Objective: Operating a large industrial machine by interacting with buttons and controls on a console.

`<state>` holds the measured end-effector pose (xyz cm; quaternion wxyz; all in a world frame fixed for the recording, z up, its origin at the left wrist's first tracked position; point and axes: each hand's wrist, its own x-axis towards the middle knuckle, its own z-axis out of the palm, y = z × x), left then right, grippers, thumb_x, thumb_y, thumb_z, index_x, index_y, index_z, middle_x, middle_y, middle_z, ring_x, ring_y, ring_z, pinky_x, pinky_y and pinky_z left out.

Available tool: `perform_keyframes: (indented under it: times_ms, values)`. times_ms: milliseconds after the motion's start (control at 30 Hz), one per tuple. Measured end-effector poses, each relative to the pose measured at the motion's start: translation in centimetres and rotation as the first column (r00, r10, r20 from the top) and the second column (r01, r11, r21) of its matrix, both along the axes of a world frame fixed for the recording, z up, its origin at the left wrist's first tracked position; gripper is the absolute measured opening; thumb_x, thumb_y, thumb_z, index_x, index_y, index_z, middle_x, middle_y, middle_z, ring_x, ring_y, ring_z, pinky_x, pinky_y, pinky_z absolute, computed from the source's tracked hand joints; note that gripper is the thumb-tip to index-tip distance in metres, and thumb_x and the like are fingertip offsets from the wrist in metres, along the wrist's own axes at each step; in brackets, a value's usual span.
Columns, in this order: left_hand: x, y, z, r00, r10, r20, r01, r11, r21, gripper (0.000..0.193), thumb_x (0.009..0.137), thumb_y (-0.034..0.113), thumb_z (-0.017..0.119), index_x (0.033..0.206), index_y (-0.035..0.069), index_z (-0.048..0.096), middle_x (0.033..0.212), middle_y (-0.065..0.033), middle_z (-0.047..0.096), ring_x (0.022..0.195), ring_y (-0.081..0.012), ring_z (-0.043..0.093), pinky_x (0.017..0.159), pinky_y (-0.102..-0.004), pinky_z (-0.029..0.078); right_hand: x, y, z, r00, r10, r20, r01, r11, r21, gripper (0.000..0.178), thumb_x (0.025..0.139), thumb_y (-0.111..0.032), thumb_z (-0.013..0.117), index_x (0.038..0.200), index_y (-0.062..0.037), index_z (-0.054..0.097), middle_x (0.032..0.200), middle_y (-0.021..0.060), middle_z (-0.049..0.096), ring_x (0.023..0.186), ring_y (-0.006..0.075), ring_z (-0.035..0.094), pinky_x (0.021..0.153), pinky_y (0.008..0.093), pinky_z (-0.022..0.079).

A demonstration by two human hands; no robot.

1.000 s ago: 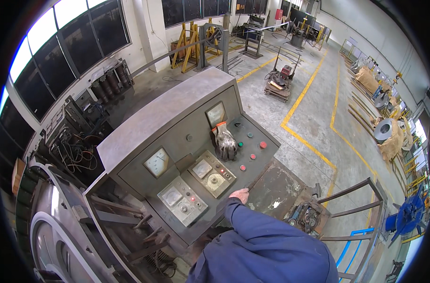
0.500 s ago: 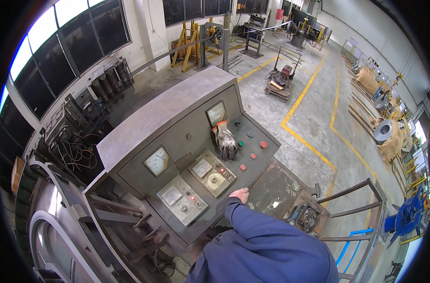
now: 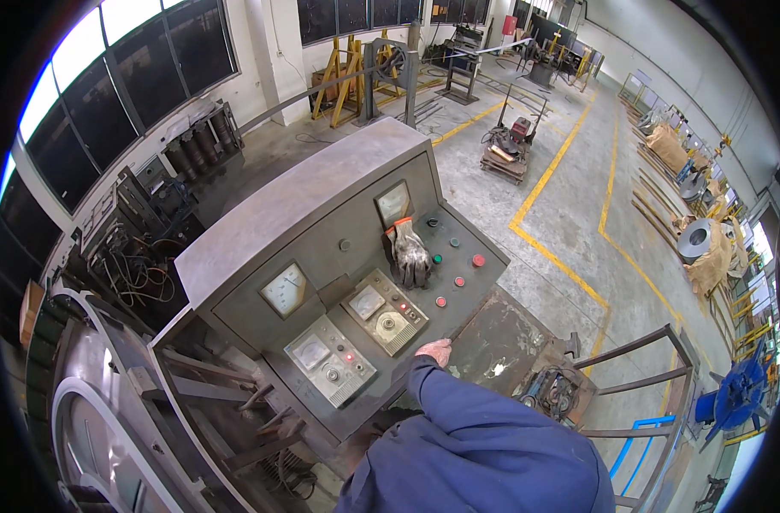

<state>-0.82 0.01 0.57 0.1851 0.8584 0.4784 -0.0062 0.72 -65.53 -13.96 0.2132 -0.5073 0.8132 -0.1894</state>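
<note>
My right hand (image 3: 434, 351) rests by the front right edge of a grey control console (image 3: 304, 222), with a blue sleeve (image 3: 493, 419) behind it. Its fingers are small and partly turned away, so their grip cannot be made out. My left hand is out of sight. Near the right hand are two control boxes, one (image 3: 385, 313) closer to it and another (image 3: 330, 362) to the left, each with a dial and a knob. A pair of dirty work gloves (image 3: 410, 256) with orange cuffs lies on the panel, beside red push buttons (image 3: 441, 302) and green ones (image 3: 437, 258).
A worn metal surface (image 3: 501, 338) adjoins the console on the right, with a dirty mechanical part (image 3: 554, 395) by its edge. Metal railings (image 3: 642, 376) stand at the right, a large round machine part (image 3: 91, 427) at the left. A cart (image 3: 505, 158) stands on the floor beyond.
The right hand has shifted very slightly at the console's edge. The gloves and controls look the same.
</note>
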Motion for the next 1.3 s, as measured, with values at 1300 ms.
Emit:
perform_keyframes:
  times_ms: [1300]
  values:
    - [-0.1,-1.4,1.0,0.997,-0.071,0.024,0.070,0.996,0.047,0.071,0.102,0.055,0.037,0.103,-0.006,0.073,0.108,-0.0274,0.070,0.105,-0.0415,0.067,0.094,-0.0462,0.052,-0.2,0.0,0.3,0.964,-0.136,0.230,0.161,0.983,-0.092,0.040,0.107,-0.026,0.037,0.106,0.0063,0.062,0.099,0.0279,0.068,0.094,0.0425,0.067,0.081,0.0464,0.055]
